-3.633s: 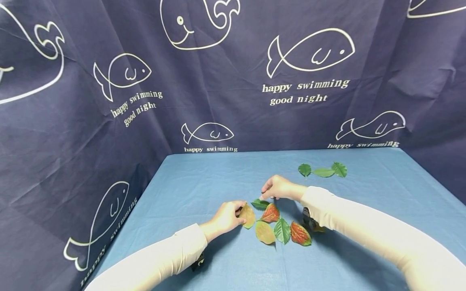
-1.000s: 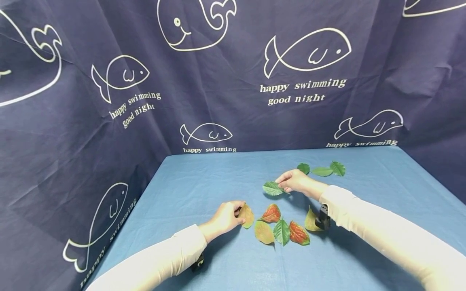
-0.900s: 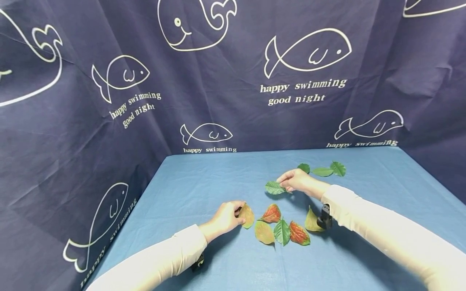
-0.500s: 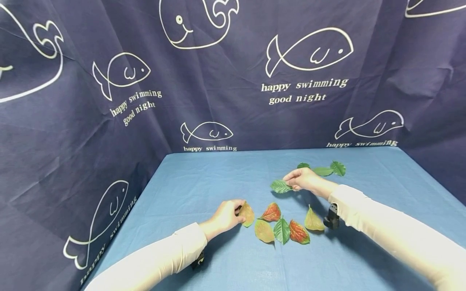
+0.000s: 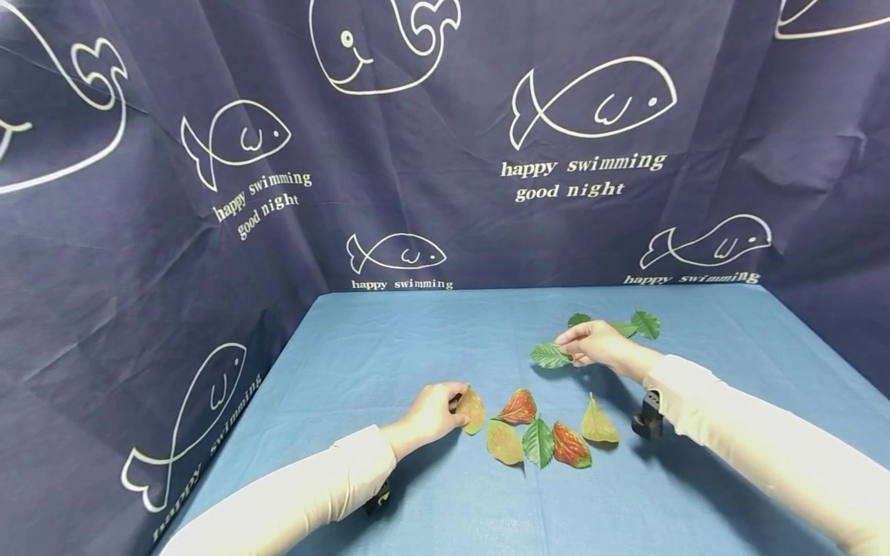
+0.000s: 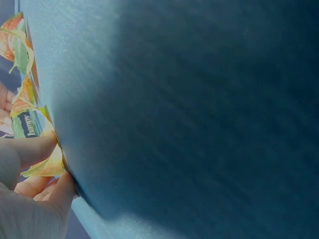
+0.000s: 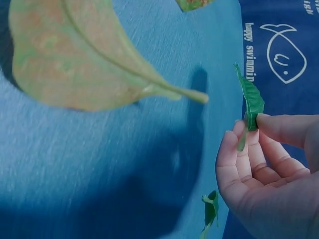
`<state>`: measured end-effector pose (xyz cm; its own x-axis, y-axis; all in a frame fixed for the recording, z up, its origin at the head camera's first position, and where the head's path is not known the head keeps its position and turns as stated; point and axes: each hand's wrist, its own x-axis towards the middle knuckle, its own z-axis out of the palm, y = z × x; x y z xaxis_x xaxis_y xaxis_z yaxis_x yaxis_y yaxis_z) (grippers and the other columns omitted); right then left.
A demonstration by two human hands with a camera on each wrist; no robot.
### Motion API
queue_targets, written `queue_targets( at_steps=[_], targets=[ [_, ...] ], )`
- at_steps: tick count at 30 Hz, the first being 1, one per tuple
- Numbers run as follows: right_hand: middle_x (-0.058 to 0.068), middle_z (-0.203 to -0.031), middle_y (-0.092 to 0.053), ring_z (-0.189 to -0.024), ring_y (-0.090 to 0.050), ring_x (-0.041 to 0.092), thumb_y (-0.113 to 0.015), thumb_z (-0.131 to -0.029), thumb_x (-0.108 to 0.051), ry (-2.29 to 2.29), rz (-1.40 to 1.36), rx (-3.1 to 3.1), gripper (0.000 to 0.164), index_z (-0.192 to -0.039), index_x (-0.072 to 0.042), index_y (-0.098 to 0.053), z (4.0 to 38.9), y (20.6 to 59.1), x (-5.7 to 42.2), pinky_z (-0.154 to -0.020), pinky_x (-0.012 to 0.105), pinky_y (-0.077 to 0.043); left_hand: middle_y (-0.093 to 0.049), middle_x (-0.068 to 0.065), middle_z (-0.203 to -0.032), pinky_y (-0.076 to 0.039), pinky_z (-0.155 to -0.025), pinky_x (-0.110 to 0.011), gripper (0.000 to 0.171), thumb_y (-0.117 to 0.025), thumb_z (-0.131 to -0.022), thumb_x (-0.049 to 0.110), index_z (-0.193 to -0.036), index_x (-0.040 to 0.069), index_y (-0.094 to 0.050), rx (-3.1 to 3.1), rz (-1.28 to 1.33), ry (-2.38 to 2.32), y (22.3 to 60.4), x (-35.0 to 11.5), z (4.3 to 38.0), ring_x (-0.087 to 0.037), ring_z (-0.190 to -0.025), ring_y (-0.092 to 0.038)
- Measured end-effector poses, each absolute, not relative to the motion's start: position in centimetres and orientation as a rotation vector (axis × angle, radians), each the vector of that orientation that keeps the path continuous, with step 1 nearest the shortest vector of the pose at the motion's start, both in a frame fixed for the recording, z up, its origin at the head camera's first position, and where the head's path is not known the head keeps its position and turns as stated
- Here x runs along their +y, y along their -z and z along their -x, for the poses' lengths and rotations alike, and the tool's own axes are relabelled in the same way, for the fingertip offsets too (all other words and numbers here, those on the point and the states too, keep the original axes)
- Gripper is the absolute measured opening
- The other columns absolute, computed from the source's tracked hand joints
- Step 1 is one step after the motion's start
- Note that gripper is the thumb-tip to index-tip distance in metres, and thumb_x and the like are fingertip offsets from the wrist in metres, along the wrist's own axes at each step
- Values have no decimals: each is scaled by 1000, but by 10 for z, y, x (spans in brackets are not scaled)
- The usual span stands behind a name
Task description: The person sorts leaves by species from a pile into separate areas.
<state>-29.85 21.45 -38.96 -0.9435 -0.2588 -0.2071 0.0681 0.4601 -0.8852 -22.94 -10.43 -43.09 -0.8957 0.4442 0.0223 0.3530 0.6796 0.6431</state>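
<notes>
My left hand [image 5: 433, 413] holds a yellow leaf [image 5: 473, 411] by its left side, down at the cloth; the left wrist view shows the thumb and fingers on that leaf [image 6: 50, 164]. Above the table, my right hand [image 5: 596, 344] pinches a green serrated leaf [image 5: 549, 355] between thumb and fingers, its short stem pointing down in the right wrist view, where the leaf [image 7: 253, 102] is seen edge-on. Between the hands and nearer the front lie a red leaf [image 5: 518, 407], a yellow leaf [image 5: 505, 442], a green leaf [image 5: 538, 442] and another red leaf [image 5: 572, 445].
A separate yellow leaf [image 5: 599, 423] lies to the right of the row, under the right forearm's side. Farther back are green leaves [image 5: 647, 324], one partly behind the right hand. Blue cloth [image 5: 389, 340] covers the table, and a dark printed curtain [image 5: 445, 154] stands behind it.
My right hand has lifted the green leaf from beside the red one and carried it back and to the right. The right yellow leaf has come into full view. My left hand stays put.
</notes>
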Motion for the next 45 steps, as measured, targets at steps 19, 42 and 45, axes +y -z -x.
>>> queue_targets(
  at_steps=[19,42,45],
  targets=[
    [-5,-86,-66,-72,-62,5,-59,-95,-9,1557,68,2387,42,-129,16,-51,309,406,241,-79,28,-59,-61,-20,-129,-57,-90,-33,53,-73,-85,6,-134,-3,-55,2770,-684,-1012,434,-105,231,-31,-113,-63],
    [-8,-80,-70,-67,-64,8,-62,-95,-12,1678,-128,2471,39,-123,14,-58,320,415,248,-70,25,-59,-61,-20,-129,-57,-89,-35,53,-73,-85,6,-134,-3,-55,2771,-684,-1014,432,-105,230,-30,-113,-63],
    [-8,-79,-71,-66,-65,9,-63,-94,-12,1693,-154,2485,38,-122,14,-59,321,417,248,-68,25,-59,-62,-20,-128,-57,-89,-36,52,-73,-85,6,-134,-3,-55,2775,-684,-1011,431,-104,230,-30,-112,-63]
  ],
)
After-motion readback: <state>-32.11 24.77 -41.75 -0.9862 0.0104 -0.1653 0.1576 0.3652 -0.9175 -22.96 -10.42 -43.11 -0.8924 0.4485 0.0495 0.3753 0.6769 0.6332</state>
